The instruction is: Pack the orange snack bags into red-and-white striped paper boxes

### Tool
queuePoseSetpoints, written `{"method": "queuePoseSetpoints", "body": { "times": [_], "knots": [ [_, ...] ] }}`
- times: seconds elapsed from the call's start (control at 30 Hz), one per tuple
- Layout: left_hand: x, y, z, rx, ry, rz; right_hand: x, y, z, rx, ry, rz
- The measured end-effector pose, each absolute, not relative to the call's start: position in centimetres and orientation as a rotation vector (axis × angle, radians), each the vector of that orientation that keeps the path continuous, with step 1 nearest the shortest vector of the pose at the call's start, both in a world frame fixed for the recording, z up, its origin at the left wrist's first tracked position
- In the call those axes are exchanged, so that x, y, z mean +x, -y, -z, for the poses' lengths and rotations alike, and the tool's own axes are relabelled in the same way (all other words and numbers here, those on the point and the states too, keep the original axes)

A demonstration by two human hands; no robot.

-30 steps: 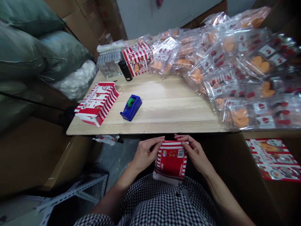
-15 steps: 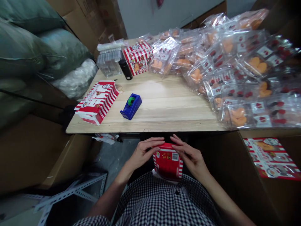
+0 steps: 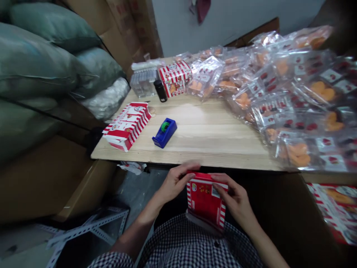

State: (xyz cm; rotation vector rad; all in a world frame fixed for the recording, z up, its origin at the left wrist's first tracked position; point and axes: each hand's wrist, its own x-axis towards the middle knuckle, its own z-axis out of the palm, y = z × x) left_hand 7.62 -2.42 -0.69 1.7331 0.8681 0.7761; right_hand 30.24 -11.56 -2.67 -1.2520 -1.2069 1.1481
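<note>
Between my hands, in front of my lap, is a red cardboard box [image 3: 205, 201] with red-and-white striped edges and a barcode. My left hand [image 3: 176, 182] pinches its upper left corner, its fingers partly smeared by motion. My right hand [image 3: 234, 195] grips the upper right corner, thumb on the printed face and fingers behind the top edge. The box's lower end rests against the checkered shirt [image 3: 184, 238]. Beyond the hands, on the table [image 3: 206, 130], stands a blue tape dispenser [image 3: 165, 134] with a green roll.
A stack of flat striped cartons [image 3: 126, 124] lies at the table's left. Behind are a black bottle [image 3: 160, 91], a striped box [image 3: 176, 78] and clear plastic cases [image 3: 143, 80]. Bagged orange pieces [image 3: 298, 154] are heaped along the right. A cardboard carton [image 3: 309, 216] stands below right.
The view has turned, so the table sits further right and lower. Both hands still hold the box, which is tilted slightly more, and the right fingers have curled closer around its corner.
</note>
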Motion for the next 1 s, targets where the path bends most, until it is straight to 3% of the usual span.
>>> {"method": "queuePoseSetpoints", "body": {
  "times": [0.13,0.23,0.43,0.73,1.0],
  "knots": [
    [4.0,-3.4,0.7,1.683,-1.45,-1.159,31.2,11.5,3.8,-1.329,1.116,-1.094],
    [0.8,-8.2,0.6,1.545,-1.761,-1.103,31.9,11.7,4.1,-1.372,1.064,-1.017],
    [-0.9,-12.1,0.7,1.38,-1.577,-0.883,32.0,12.7,3.5,-1.352,1.057,-0.971],
    [-1.1,-10.7,1.1,1.131,-1.342,-1.097,32.2,13.1,3.6,-1.343,0.974,-0.975],
    [-2.5,-8.7,4.9,1.156,-1.384,-1.216,32.4,12.1,3.8,-1.393,0.87,-1.018]
  ]
}}
